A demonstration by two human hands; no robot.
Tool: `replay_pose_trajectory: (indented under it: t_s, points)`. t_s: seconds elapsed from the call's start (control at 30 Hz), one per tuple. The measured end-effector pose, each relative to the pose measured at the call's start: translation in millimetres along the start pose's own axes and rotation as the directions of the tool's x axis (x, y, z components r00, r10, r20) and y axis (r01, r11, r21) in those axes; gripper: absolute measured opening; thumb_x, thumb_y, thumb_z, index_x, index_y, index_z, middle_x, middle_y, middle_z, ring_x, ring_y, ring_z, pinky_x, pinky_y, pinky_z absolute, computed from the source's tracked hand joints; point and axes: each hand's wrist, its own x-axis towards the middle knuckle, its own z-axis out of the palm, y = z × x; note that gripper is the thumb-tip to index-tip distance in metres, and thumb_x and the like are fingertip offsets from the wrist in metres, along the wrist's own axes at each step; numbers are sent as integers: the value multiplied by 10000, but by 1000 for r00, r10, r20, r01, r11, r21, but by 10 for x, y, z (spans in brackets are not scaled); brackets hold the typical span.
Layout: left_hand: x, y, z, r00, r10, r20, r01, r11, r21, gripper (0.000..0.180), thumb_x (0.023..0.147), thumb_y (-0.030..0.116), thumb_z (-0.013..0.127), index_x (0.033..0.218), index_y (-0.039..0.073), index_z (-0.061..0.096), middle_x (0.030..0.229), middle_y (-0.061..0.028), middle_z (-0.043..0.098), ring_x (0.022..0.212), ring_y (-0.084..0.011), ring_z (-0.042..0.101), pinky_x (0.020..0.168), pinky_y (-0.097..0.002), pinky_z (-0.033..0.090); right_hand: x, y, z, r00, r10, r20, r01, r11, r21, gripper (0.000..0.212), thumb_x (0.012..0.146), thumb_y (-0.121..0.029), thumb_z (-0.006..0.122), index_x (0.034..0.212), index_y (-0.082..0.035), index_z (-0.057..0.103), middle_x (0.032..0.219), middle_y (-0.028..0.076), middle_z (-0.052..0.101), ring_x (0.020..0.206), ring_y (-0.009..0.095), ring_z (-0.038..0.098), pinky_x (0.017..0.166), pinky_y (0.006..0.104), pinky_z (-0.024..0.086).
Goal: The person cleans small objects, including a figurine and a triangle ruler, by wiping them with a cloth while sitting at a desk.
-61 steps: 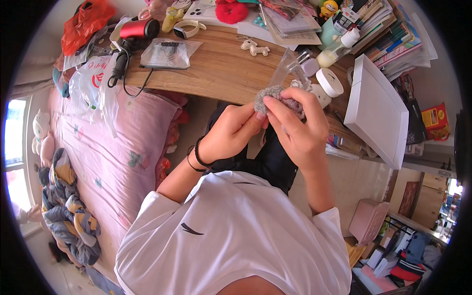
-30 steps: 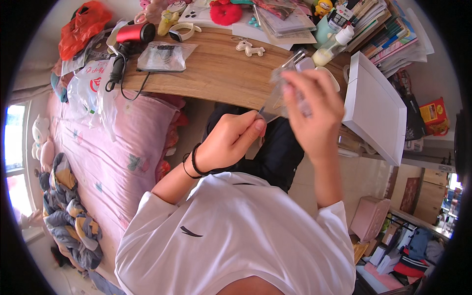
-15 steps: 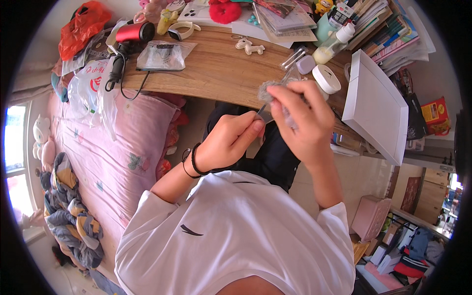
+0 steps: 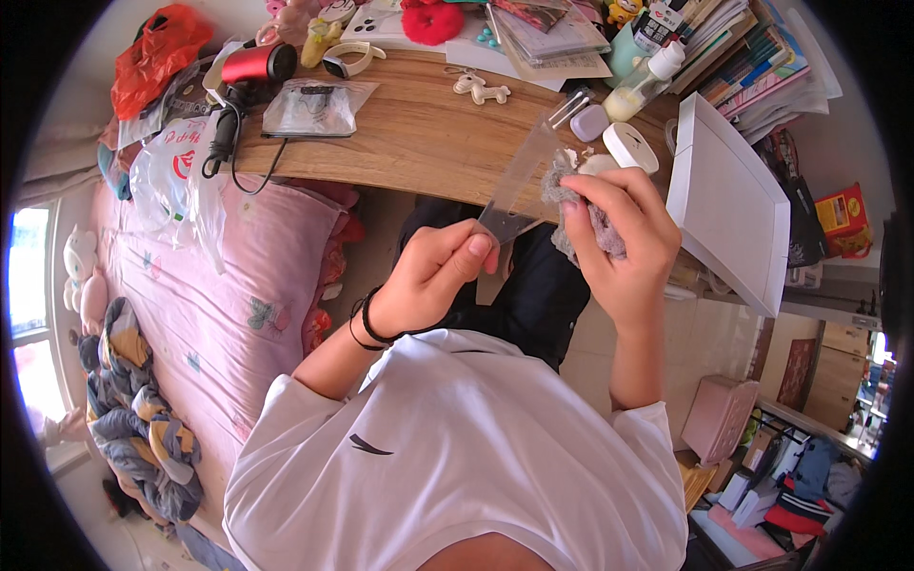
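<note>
My left hand (image 4: 440,276) is closed round the lower end of a clear, flat plastic ruler (image 4: 522,173), which slants up and away over the desk's front edge. A black cord bracelet circles that wrist. In my right hand (image 4: 630,228), the thumb and fingers pinch a crumpled grey cloth (image 4: 557,183) with a fuzzy look. The cloth is just right of the ruler; I cannot tell whether they touch. Part of the cloth hangs below the palm, and the ruler's gripped end is hidden by my left fingers.
Beyond my hands lies the wooden desk (image 4: 409,124), with a dog-shaped charm (image 4: 481,89), a pump bottle (image 4: 645,84) and a round white container (image 4: 630,147). An upturned white box lid (image 4: 728,205) leans at the right. A red hair dryer (image 4: 255,63) and a pink bed (image 4: 219,314) are at left.
My right hand with the cloth has moved right and slightly down, away from the left hand. The ruler has turned, so its flat face now shows.
</note>
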Motion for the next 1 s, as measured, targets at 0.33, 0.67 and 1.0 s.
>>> replay_pose_trajectory:
  t_s: [0.33,0.67,1.0]
  points:
    - [-86,-38,81,999,-8,40,12,993,-115,339,1050,237,416,845,-3,537,656,5,496,557,-65,392,518,-230,333,70,23,-23,999,-41,-18,41,999,-2,198,775,12,721,957,-61,701,824,53,587,646,185,591,565,298,474]
    - [-69,43,111,997,71,6,-63,918,-391,349,1064,235,390,822,12,507,638,21,406,586,-92,362,569,-242,349,56,27,-143,996,-69,-59,76,990,122,216,755,18,716,965,-27,700,846,71,604,670,167,581,577,264,465]
    - [-17,112,81,999,34,-21,-35,997,-71,311,1049,195,405,836,16,543,626,-13,483,565,-111,413,553,-256,378,-68,-211,67,982,-187,-5,185,976,-110,368,709,20,754,1064,-46,683,903,82,576,729,221,581,600,335,476]
